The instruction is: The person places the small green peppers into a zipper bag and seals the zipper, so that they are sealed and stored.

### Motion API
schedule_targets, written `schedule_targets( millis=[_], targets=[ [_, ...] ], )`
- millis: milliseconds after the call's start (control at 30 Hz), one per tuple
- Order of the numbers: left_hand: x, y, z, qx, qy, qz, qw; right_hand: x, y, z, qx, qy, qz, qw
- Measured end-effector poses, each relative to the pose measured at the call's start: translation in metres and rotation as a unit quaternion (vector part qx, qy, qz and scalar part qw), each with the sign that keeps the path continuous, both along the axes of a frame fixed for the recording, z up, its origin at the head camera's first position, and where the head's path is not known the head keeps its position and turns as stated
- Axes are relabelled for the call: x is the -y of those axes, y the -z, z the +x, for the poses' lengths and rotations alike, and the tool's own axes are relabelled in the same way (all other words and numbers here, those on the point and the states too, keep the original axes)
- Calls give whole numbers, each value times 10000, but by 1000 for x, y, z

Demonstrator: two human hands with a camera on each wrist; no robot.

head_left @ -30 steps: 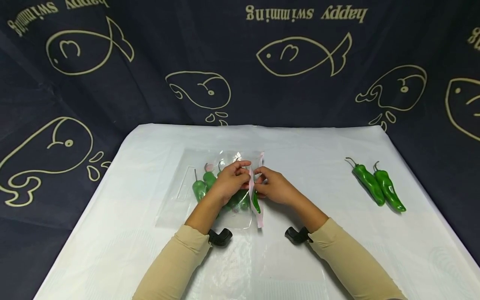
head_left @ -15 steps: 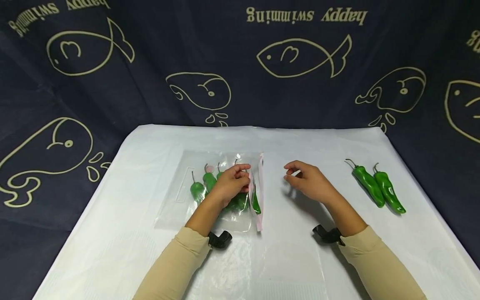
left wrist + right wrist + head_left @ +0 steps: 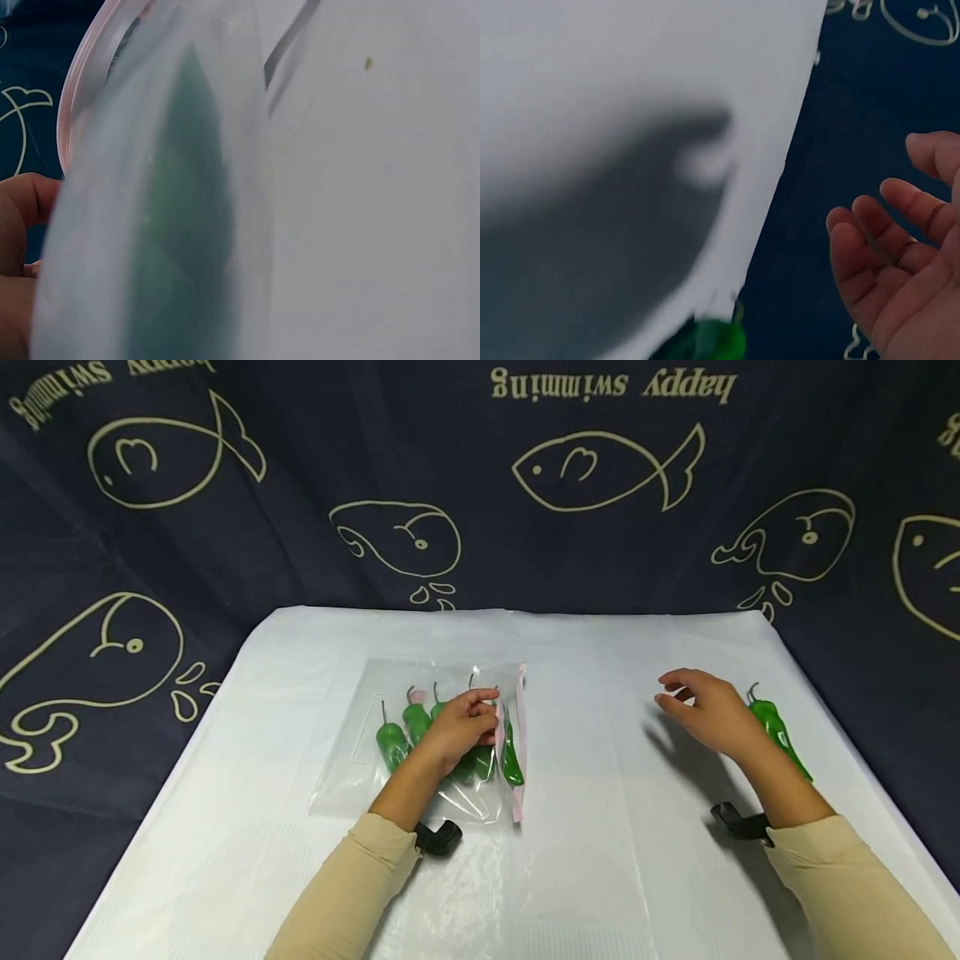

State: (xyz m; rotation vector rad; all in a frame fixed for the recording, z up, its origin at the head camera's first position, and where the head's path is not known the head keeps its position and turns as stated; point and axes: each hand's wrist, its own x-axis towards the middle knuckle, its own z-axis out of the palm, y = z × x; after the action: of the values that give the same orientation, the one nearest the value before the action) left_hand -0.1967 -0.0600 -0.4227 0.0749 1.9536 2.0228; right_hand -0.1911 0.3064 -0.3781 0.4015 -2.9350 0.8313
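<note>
A clear zip bag (image 3: 337, 785) with a pink-edged mouth lies left of centre in the head view. Several green chili peppers (image 3: 392, 745) show through its plastic, and one pepper (image 3: 512, 758) lies just inside the mouth. My left hand (image 3: 459, 728) pinches the upper layer at the mouth and holds it up. In the left wrist view, the bag's plastic covers a blurred pepper (image 3: 184, 210). My right hand (image 3: 708, 710) hovers over the table with loosely bent fingers, holding nothing. Close by lies a loose green pepper (image 3: 772, 722); the right hand and forearm hide its neighbour.
A white cloth (image 3: 592, 877) covers the table. Behind and beside the table hangs a dark blue curtain (image 3: 480, 560) with fish and whale outlines. In the right wrist view, the table's edge (image 3: 780, 180) runs close to the right hand.
My right hand has left the bag's mouth and moved right across the table to the loose peppers, now covering one of them. My left hand has stayed on the bag.
</note>
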Motion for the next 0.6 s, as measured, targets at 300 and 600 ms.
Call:
schedule_targets(
  millis=[300,600],
  targets=[
    [3,3,1,103,32,63,9999,-36,2,-8,329,-116,896,9954],
    [3,2,1,93,18,236,9997,-67,1,-16,382,-105,1436,9888]
  ],
)
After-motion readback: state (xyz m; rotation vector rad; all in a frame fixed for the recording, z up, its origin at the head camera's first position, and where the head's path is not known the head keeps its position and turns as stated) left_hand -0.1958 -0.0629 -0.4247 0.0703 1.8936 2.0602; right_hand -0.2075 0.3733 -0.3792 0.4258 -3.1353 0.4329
